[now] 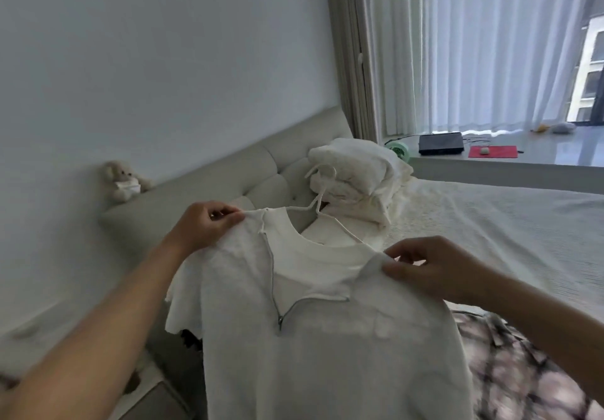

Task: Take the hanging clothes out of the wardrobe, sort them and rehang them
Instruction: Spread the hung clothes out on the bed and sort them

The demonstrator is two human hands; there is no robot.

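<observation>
I hold the white zip-neck top up in front of me over the bed, my left hand pinching its shoulder at ten o'clock and my right hand pinching the other shoulder at two o'clock. The white hanger sits in the neck, its hook pointing to twelve o'clock. If I tug unevenly, I judge a shoulder could slide off the hanger's arm, since the open zip leaves the neck wide.

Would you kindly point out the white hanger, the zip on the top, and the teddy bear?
white hanger (322, 195): head view, on its neck below the hook.
zip (272, 284): head view, midway down its metal teeth.
teddy bear (122, 180): head view, on its body.
</observation>
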